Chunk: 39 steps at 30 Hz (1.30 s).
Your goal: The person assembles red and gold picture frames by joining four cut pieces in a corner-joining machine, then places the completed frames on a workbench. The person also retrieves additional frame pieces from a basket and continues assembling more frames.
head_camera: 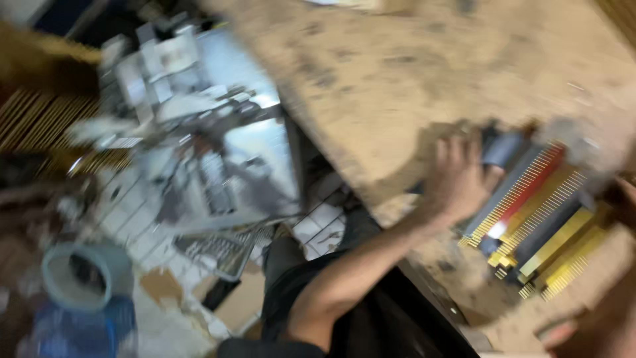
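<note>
- Long strips (536,219) with teeth like combs lie side by side on the bench (397,73), over on my right.
- Some strips are grey, one is red, and some are yellow.
- My left hand (457,179) rests flat on the near end of the strips, with the fingers (457,149) spread out and touching them.
- That hand is not squeezed around anything that I can see.
- My left arm (358,265) reaches across from the bottom of the view.
- My right hand (596,331) is only a blur in the bottom right corner, near the yellow strips. I cannot tell if it is open or closed.
- The bench top is brown and rough, with dark spots on it.
- Off to the left, past the edge of the bench, sits a messy pile of grey and white metal parts (199,132).
- Below that pile is a pale blue round tub (83,275).
- Everything looks smeared, so small things are hard to make out.
</note>
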Each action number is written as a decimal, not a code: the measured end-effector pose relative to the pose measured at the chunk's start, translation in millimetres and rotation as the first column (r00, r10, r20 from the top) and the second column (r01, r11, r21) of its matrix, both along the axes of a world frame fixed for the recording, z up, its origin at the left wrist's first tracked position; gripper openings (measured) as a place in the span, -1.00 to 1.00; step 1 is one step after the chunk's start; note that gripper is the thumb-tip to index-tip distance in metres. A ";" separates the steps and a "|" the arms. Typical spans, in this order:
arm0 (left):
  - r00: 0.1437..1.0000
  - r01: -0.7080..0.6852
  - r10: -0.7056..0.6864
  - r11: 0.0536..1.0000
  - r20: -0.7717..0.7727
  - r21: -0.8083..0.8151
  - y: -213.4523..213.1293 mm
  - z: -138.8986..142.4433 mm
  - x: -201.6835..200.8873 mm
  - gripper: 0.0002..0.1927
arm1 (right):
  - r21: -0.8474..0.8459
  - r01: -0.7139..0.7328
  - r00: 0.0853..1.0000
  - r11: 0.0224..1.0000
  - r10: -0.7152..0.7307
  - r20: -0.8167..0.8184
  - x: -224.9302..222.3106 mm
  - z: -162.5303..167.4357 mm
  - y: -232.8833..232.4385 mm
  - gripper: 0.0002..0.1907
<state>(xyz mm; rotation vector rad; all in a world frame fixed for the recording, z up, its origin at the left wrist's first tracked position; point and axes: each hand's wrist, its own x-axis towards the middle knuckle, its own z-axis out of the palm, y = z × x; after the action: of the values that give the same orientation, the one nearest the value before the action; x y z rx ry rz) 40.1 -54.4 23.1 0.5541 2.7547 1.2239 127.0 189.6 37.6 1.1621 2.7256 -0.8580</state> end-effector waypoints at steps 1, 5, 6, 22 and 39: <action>0.996 -0.025 0.026 1.000 0.085 -0.011 -6.8 3.0 2.1 -0.16 | -0.042 -0.032 0.999 0.999 0.032 0.014 -11.8 -8.8 -24.3 -0.52; 0.999 -0.007 0.012 0.995 0.040 -0.104 -23.5 9.5 -0.1 -0.57 | -0.232 -0.152 0.988 0.961 0.145 -0.049 -32.1 -43.9 -137.7 -0.50; 0.995 -0.034 0.041 0.997 0.087 -0.076 -25.9 9.3 -2.5 -0.58 | -0.284 -0.178 0.984 0.942 0.166 -0.067 -28.8 -49.2 -165.9 -0.49; 0.942 0.033 -0.134 0.949 0.306 0.313 -159.9 32.7 -8.3 -0.24 | -0.916 -0.392 0.798 -0.087 -0.527 -0.292 95.7 65.2 -261.8 -0.31; 0.823 -0.555 0.488 0.800 -0.291 -0.229 -544.5 -34.2 57.5 -0.74 | -0.912 -0.358 0.891 0.201 -0.218 -0.398 63.1 114.4 -521.6 -0.47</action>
<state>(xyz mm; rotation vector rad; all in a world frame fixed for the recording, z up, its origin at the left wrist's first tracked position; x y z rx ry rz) 97.7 -599.0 -11.0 -0.1405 3.3356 0.7939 190.1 -332.1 152.0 0.4689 1.5140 -2.5501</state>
